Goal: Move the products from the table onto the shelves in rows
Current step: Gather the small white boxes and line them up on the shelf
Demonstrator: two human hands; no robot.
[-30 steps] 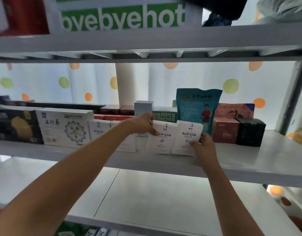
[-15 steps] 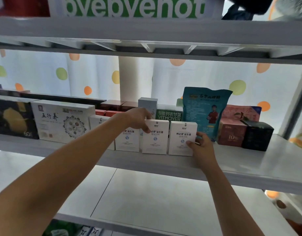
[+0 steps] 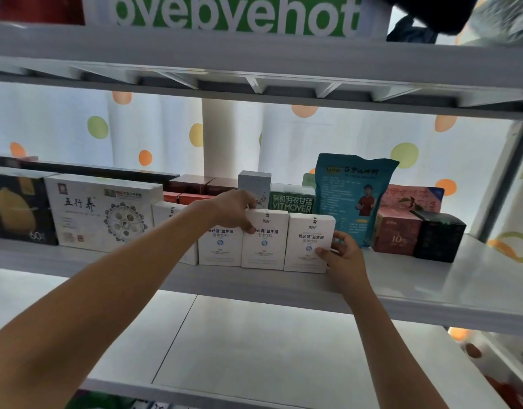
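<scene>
The two white boxes, tilted a second ago, now stand upright on the shelf point(image 3: 402, 278): left hand point(image 3: 235, 209) grips the middle box point(image 3: 264, 240), right hand point(image 3: 344, 258) pinches the rightmost box point(image 3: 309, 243), so the near row looks nearly squared.

Two bare forearms, left grip point(image 3: 235, 209), right grip point(image 3: 344, 256), no sleeves

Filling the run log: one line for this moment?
left hand: grips middle white box | right hand: holds end white box | shelf
</scene>
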